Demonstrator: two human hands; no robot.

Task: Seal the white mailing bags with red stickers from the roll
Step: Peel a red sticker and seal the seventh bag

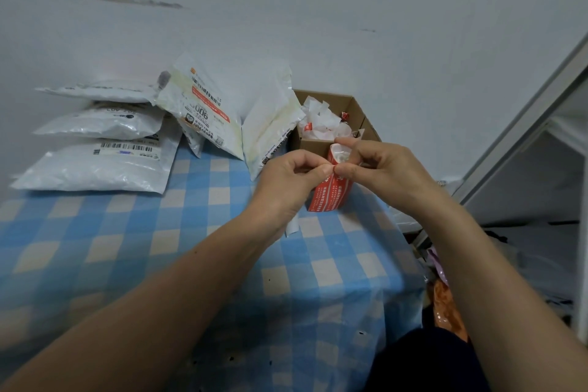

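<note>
Both hands meet above the checked cloth at a roll of red stickers (331,192). My right hand (378,169) holds the roll's top with curled fingers. My left hand (291,178) pinches the red edge of a sticker between thumb and forefinger, right beside the right thumb. A white backing strip (292,227) hangs below my left hand. Several white mailing bags lie at the back: a stack of three (95,165) at the left, and others (222,105) leaning against the wall.
A brown cardboard box (318,145) with crumpled white backing scraps stands behind the roll. The blue checked cloth (159,264) covers the surface, whose right edge drops off near a metal frame (525,124). Clutter lies on the floor at the right.
</note>
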